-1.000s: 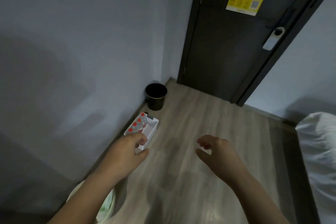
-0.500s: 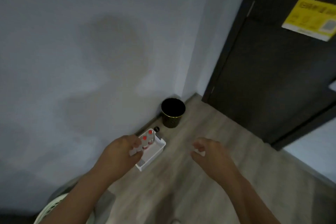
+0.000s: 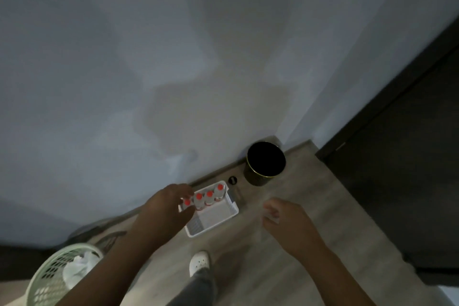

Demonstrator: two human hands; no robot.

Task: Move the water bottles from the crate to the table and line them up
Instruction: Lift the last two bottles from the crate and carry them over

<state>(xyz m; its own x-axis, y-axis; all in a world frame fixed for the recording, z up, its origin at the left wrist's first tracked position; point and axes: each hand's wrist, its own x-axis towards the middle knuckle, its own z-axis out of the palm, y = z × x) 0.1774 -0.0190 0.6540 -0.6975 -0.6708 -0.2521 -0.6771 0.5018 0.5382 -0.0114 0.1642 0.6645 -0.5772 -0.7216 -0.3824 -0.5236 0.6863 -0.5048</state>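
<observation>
View down from standing height onto a wooden floor beside a grey wall. White crate (image 3: 218, 217) on the floor against the wall, with four red-capped water bottles (image 3: 209, 198) upright in a touching row along its far-left side.

Left hand (image 3: 164, 208) reaching over the crate's left end, fingers spread and half-curled either side of the leftmost cap, not closed on it. Right hand (image 3: 285, 221) right of the crate and apart from it, fingers loosely curled, apparently holding nothing.

Black bin (image 3: 265, 164) just beyond the crate, green basket (image 3: 49, 278) at near left. No table in sight.

Best to come straight down onto the end bottle, wrap round the body below the cap, and lift vertically so the neighbours are not tipped.
</observation>
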